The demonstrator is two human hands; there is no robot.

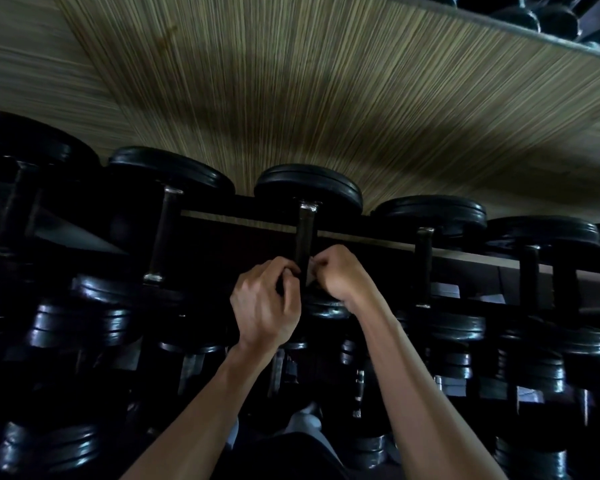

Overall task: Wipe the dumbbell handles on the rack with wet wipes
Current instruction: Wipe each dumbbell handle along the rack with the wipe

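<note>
A black dumbbell with round plates lies on the top tier of the rack; its dark handle point(305, 237) runs away from me in the middle of the view. My left hand point(265, 303) and my right hand point(340, 271) are both closed at the near end of that handle, one on each side. A small pale bit of wet wipe point(311, 274) shows between the fingers of my right hand and the handle. Most of the wipe is hidden, and the scene is dark.
More black dumbbells point(161, 230) line the rack point(465, 254) to the left and right, with further tiers below point(80, 320). Behind the rack is a striped wood-grain wall point(326, 98). Another shelf of dumbbells point(541, 19) shows at the top right.
</note>
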